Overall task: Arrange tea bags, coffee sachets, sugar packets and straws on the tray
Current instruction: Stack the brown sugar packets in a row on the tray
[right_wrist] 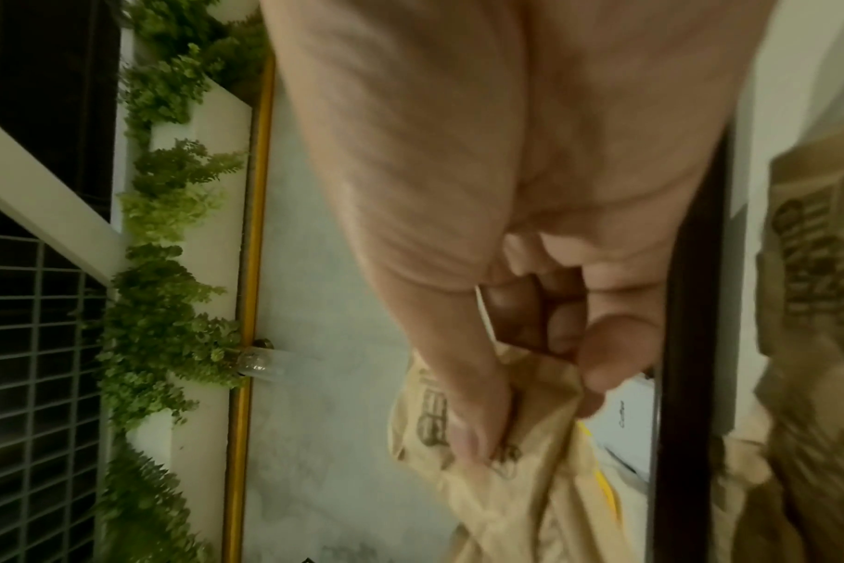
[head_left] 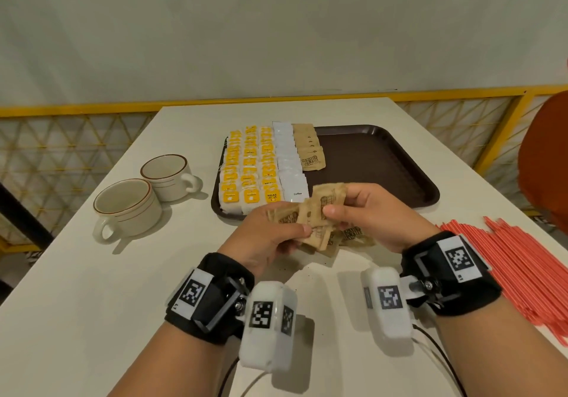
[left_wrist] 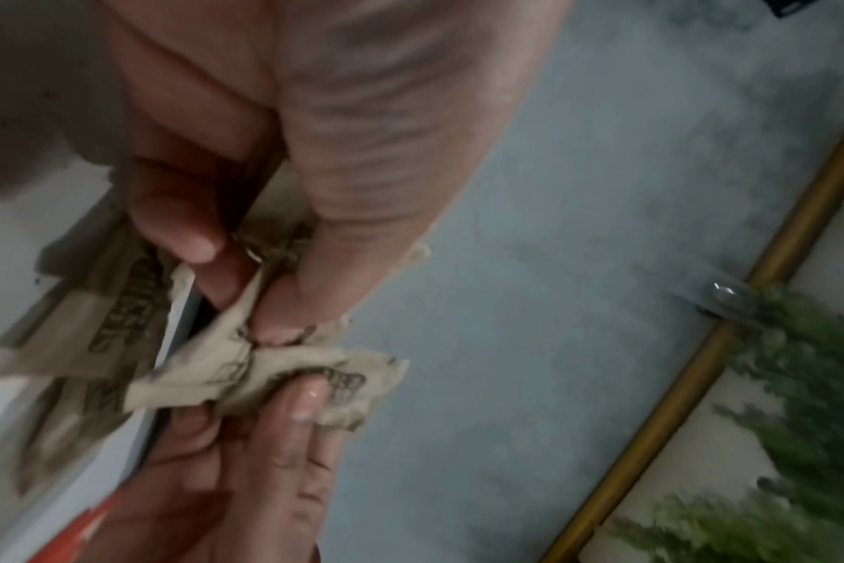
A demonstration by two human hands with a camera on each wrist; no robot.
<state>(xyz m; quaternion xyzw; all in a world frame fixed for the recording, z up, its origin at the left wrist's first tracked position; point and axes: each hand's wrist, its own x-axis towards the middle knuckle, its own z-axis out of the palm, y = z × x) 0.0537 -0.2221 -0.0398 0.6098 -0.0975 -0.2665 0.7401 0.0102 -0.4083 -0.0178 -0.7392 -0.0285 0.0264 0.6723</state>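
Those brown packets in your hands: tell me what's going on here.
Both hands, left hand and right hand, hold a bunch of brown sugar packets just in front of the tray. Tea bags, white coffee sachets and a partial sugar row already sit on it. The red straws remain on the table.

Head view bright, wrist views dim, blurred
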